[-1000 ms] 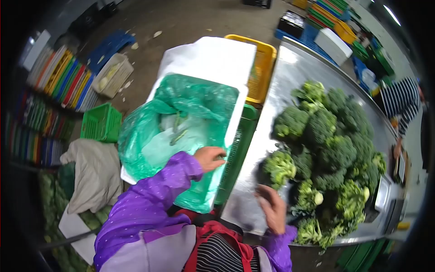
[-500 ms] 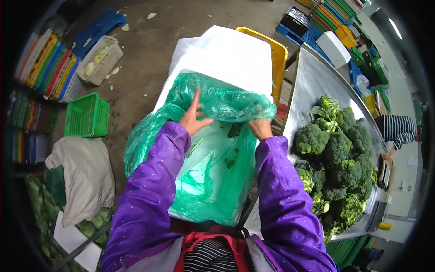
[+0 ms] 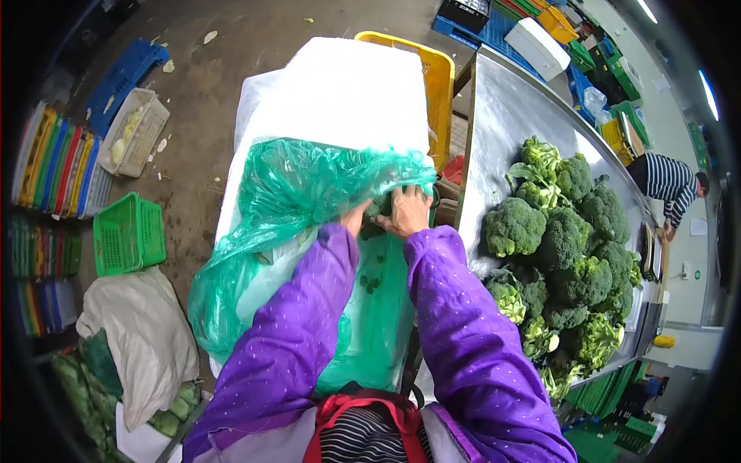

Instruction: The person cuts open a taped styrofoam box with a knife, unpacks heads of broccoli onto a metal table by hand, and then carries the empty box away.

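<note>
A green plastic bag point(image 3: 282, 185) lines a white foam box point(image 3: 232, 189), its loose upper part bunched across the far end. My right hand point(image 3: 409, 212) is at the bag's far right, fingers curled against the gathered plastic and thumb pointing left. My left hand point(image 3: 355, 218) reaches in beside it; plastic and sleeve hide most of its fingers. Between the two hands shows a dark green piece point(image 3: 377, 207), too covered to name. Small green scraps point(image 3: 370, 283) lie on the bag's bottom.
Several broccoli heads point(image 3: 567, 239) are piled on the metal table point(image 3: 494, 116) at right. A white foam slab point(image 3: 355, 92) and yellow crate point(image 3: 440, 92) lie beyond the box. At left stand a green basket point(image 3: 127, 235) and white sack point(image 3: 139, 332). Another person point(image 3: 668, 181) works far right.
My left hand has moved right and down into the bag, near my right hand. My right hand has shifted left slightly. The bunched plastic now spreads more to the left. The view has turned somewhat.
</note>
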A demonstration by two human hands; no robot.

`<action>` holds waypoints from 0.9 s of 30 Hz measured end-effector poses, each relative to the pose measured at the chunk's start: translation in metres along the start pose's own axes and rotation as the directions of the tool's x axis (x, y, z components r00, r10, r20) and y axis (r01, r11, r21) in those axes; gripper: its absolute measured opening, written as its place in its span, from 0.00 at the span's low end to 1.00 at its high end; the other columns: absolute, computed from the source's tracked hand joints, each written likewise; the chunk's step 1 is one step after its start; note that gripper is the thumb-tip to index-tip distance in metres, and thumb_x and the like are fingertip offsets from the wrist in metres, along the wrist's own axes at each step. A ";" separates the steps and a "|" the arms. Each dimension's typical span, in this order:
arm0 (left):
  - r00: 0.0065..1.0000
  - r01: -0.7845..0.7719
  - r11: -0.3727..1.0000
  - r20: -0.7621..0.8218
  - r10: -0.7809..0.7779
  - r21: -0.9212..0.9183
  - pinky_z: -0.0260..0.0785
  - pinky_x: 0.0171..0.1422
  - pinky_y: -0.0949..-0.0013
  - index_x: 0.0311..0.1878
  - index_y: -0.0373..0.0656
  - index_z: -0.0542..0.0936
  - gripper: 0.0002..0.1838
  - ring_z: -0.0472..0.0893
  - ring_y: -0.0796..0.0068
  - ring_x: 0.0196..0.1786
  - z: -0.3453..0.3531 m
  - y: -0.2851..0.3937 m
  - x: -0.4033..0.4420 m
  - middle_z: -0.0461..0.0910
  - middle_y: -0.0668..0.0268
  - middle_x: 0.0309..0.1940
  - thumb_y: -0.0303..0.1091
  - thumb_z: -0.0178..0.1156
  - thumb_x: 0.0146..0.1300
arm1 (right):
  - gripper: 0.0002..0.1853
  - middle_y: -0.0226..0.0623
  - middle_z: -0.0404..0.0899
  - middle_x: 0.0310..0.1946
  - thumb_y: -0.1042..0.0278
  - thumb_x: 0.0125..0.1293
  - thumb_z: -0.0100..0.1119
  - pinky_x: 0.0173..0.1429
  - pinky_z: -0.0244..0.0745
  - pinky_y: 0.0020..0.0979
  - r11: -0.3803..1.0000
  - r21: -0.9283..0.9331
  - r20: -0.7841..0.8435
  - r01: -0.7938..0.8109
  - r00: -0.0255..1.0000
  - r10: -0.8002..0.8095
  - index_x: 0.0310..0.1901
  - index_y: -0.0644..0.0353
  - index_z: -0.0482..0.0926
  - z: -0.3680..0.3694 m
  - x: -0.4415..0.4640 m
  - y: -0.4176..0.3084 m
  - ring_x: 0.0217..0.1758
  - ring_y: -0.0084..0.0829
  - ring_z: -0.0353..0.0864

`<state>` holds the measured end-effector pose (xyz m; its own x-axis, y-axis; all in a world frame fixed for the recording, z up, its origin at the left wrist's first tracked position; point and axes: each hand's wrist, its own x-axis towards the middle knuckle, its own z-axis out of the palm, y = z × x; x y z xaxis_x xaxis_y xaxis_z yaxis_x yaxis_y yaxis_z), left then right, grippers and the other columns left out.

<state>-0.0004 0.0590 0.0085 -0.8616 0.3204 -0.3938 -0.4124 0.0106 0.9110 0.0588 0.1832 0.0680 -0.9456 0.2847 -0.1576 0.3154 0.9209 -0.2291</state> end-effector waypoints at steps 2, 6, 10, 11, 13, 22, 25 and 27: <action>0.947 -0.135 0.984 0.308 0.094 0.114 0.54 0.68 0.57 0.64 0.46 0.66 0.41 0.63 0.60 0.65 -0.011 0.027 0.013 0.67 0.60 0.62 0.49 0.70 0.48 | 0.46 0.59 0.63 0.54 0.46 0.43 0.71 0.61 0.53 0.55 0.995 0.054 -0.037 0.090 0.995 -0.088 0.61 0.65 0.64 -0.008 -0.013 -0.006 0.59 0.56 0.62; 0.949 -0.307 0.757 0.245 0.197 0.577 0.62 0.64 0.57 0.63 0.46 0.67 0.38 0.71 0.60 0.59 -0.048 -0.005 -0.022 0.72 0.62 0.57 0.43 0.70 0.48 | 0.35 0.49 0.67 0.51 0.54 0.49 0.68 0.59 0.57 0.50 0.960 0.212 -0.037 0.184 0.983 -0.180 0.58 0.58 0.68 -0.044 -0.051 0.019 0.56 0.49 0.66; 0.983 0.181 0.926 0.030 -0.181 -0.332 0.78 0.42 0.57 0.62 0.41 0.66 0.29 0.75 0.60 0.55 -0.110 0.010 -0.093 0.71 0.60 0.56 0.30 0.59 0.55 | 0.21 0.47 0.74 0.39 0.66 0.52 0.64 0.49 0.66 0.42 0.966 0.176 -0.345 0.190 0.931 -0.121 0.48 0.61 0.74 -0.090 -0.097 -0.010 0.45 0.47 0.73; 0.965 0.256 0.902 0.029 -0.262 -0.349 0.78 0.41 0.57 0.61 0.45 0.67 0.27 0.75 0.61 0.55 -0.128 0.015 -0.095 0.71 0.61 0.56 0.35 0.59 0.56 | 0.19 0.46 0.75 0.39 0.65 0.53 0.63 0.48 0.67 0.42 0.917 0.227 -0.312 0.328 0.917 -0.250 0.46 0.62 0.75 -0.088 -0.111 -0.026 0.44 0.46 0.74; 0.915 0.390 0.855 0.041 -0.401 -0.343 0.77 0.43 0.56 0.57 0.41 0.70 0.24 0.78 0.63 0.50 -0.153 0.040 -0.087 0.75 0.58 0.50 0.31 0.60 0.56 | 0.17 0.42 0.77 0.34 0.64 0.50 0.64 0.43 0.68 0.42 0.789 0.418 -0.022 0.451 0.873 -0.487 0.42 0.60 0.77 -0.040 -0.126 -0.061 0.38 0.44 0.75; 0.993 -0.016 0.998 -0.119 0.008 -0.062 0.72 0.52 0.61 0.59 0.45 0.68 0.35 0.79 0.65 0.43 -0.174 0.017 -0.070 0.74 0.62 0.50 0.38 0.72 0.47 | 0.26 0.45 0.75 0.51 0.53 0.50 0.62 0.61 0.62 0.46 0.988 0.013 0.336 0.152 0.930 -0.147 0.51 0.54 0.77 0.086 -0.019 -0.048 0.56 0.42 0.72; 0.996 0.013 0.989 -0.086 0.000 0.149 0.66 0.62 0.64 0.65 0.45 0.61 0.47 0.74 0.64 0.56 -0.197 -0.033 -0.095 0.72 0.60 0.57 0.42 0.75 0.42 | 0.28 0.44 0.75 0.52 0.52 0.48 0.63 0.63 0.58 0.50 0.869 0.398 0.172 0.295 0.906 -0.386 0.53 0.51 0.76 0.117 -0.020 -0.058 0.57 0.43 0.71; 0.991 0.110 0.867 0.017 -0.135 0.487 0.65 0.63 0.65 0.66 0.42 0.58 0.49 0.73 0.62 0.58 -0.185 0.002 -0.124 0.70 0.59 0.59 0.48 0.73 0.43 | 0.29 0.43 0.74 0.53 0.52 0.47 0.64 0.64 0.55 0.53 0.691 0.628 0.004 0.358 0.886 -0.463 0.54 0.50 0.75 0.134 -0.032 -0.068 0.58 0.43 0.70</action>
<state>0.0507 -0.1562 0.0363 -0.7929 0.3320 -0.5109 -0.3078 0.5054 0.8061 0.0785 0.0753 -0.0403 -0.9838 -0.1754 -0.0372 -0.0708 0.5708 -0.8180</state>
